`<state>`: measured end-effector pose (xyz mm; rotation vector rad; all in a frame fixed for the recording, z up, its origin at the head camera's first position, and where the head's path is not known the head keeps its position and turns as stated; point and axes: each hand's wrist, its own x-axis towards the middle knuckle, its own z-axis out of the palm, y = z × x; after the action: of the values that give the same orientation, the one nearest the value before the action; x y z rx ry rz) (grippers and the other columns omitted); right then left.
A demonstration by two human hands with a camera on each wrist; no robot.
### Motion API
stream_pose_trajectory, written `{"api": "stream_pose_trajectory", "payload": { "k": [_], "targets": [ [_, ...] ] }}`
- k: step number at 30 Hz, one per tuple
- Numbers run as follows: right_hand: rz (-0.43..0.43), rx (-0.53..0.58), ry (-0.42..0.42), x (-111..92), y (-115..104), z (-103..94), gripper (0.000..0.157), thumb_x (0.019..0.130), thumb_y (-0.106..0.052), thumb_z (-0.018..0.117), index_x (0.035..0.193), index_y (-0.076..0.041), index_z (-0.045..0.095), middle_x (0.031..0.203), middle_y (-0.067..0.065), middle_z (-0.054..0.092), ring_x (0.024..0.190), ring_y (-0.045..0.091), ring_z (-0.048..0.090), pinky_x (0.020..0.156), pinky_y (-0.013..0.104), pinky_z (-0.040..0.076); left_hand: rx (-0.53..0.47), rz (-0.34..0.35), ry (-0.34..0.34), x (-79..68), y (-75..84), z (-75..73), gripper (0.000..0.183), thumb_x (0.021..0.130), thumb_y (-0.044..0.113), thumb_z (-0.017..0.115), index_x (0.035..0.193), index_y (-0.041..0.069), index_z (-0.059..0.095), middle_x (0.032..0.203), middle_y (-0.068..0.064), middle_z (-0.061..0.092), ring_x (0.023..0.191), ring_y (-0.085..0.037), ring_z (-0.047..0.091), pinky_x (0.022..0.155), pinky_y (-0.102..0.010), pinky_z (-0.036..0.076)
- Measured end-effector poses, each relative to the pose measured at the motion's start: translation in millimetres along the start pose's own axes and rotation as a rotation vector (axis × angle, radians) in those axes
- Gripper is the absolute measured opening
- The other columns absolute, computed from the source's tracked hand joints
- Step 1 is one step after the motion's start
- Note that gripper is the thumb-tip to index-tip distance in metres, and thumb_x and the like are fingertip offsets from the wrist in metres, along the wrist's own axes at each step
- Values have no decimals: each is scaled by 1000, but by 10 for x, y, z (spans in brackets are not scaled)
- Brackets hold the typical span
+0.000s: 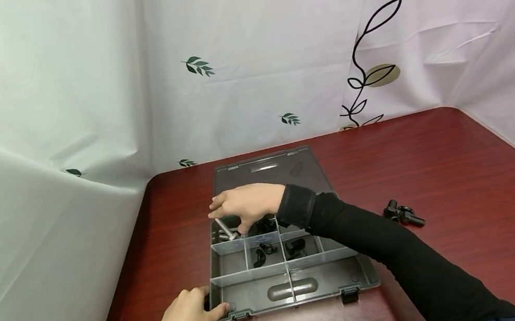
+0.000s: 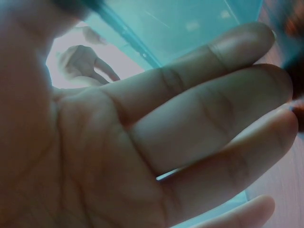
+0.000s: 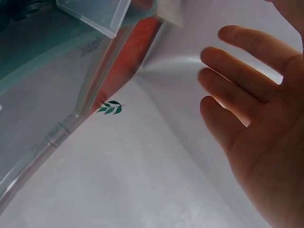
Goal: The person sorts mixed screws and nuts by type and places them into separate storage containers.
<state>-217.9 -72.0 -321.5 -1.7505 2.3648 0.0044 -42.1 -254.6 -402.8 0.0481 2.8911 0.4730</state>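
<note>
A grey plastic compartment box lies with its lid folded back. My right hand hovers over its back left compartment, fingers spread and slightly bent. Just below those fingertips a silver bolt stands at a slant, its head down by other metal pieces; whether the fingers touch it I cannot tell. The right wrist view shows nothing in the palm. At the front left corner, my left hand rests with its thumb over the rim and its fingers along the outer side, fairly straight in the left wrist view.
Black curved parts and black knobs lie in the middle compartments. More black knobs sit on the red-brown table to the right. White patterned cloth hangs behind and along the sides.
</note>
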Motion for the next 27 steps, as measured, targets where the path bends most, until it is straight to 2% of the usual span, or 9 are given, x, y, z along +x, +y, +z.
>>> {"api": "stream_pose_trajectory", "payload": {
  "k": [2, 5, 14, 18, 27],
  "targets": [
    [-4, 1, 17, -20, 6, -3, 69, 80, -26, 71, 141, -15, 40, 149, 5, 33, 139, 18, 24, 94, 20, 32, 1, 13, 17, -1, -1, 4, 40, 71, 45, 73, 85, 8, 66, 60, 4, 53, 55, -12, 44, 53, -36, 38],
    [-4, -13, 40, -42, 14, -5, 72, 80, -28, 72, 142, -17, 38, 150, 5, 32, 140, 18, 20, 96, 20, 30, 0, 23, 33, -6, -2, 6, 39, 71, 45, 73, 83, 9, 65, 59, 5, 52, 55, -13, 44, 52, -36, 38],
    [2, -2, 46, -99, 41, 18, 72, 81, -31, 70, 143, -14, 36, 150, 7, 33, 139, 22, 23, 102, 23, 25, -1, 19, 26, -14, 5, 8, 39, 71, 44, 73, 85, 9, 66, 59, 5, 52, 55, -12, 43, 53, -36, 38],
    [43, 22, 32, -135, 66, 33, 72, 82, -34, 68, 143, -16, 36, 150, 5, 32, 139, 21, 22, 104, 25, 23, -3, 13, 19, -17, 17, 8, 39, 71, 45, 73, 85, 9, 66, 58, 6, 51, 55, -12, 43, 53, -35, 38],
    [105, 74, 10, -291, 169, 74, 73, 81, -34, 68, 144, -18, 34, 150, 3, 32, 138, 20, 25, 101, 28, 29, 2, 16, 29, -24, 16, 18, 35, 72, 46, 72, 78, 13, 63, 56, 6, 47, 54, -13, 42, 52, -35, 37]
  ]
}}
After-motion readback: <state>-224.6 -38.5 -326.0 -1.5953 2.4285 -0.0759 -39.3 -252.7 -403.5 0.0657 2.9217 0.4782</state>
